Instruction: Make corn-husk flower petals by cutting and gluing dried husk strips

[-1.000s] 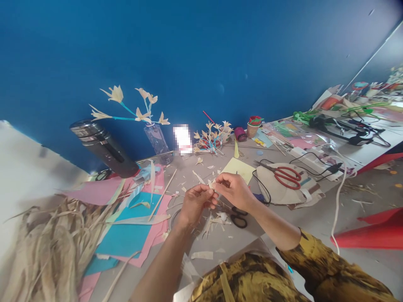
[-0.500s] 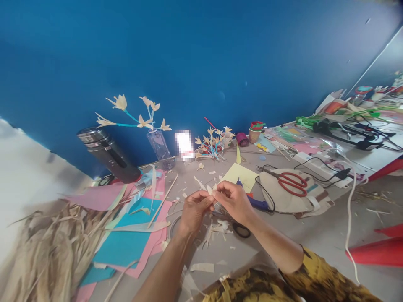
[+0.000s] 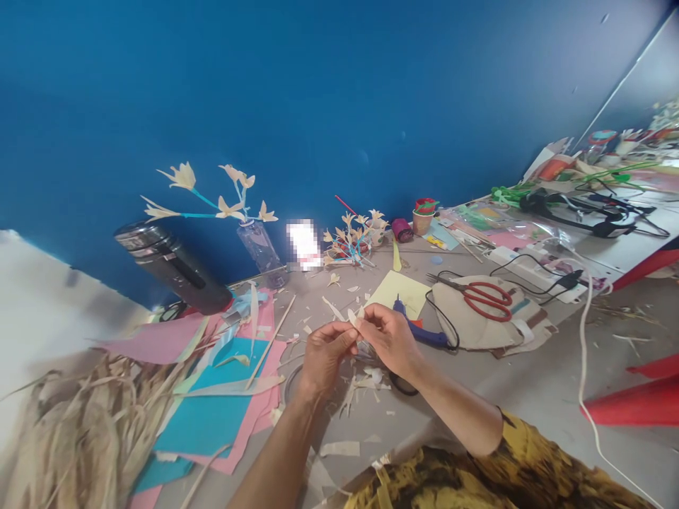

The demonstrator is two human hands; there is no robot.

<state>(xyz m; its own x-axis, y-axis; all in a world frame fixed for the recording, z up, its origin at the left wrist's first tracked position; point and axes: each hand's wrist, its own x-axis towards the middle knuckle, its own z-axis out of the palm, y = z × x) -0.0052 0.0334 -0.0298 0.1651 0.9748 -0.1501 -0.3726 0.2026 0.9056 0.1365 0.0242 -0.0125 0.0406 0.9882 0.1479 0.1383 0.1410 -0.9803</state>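
Petals [image 3: 353, 317] pinched by left hand [image 3: 323, 355] and right hand [image 3: 391, 341] seem mid-shaping, likely calling next for steady pressure.

On our grey desk [image 3: 366, 418] we see a pink sheet [image 3: 257, 399], a yellow sheet [image 3: 395, 288], a clear bottle [image 3: 259, 247], a small pot [image 3: 423, 223], a blue glue gun [image 3: 428, 336] just beside a pale cloth [image 3: 456, 325], and strewn pale scraps [image 3: 340, 448].
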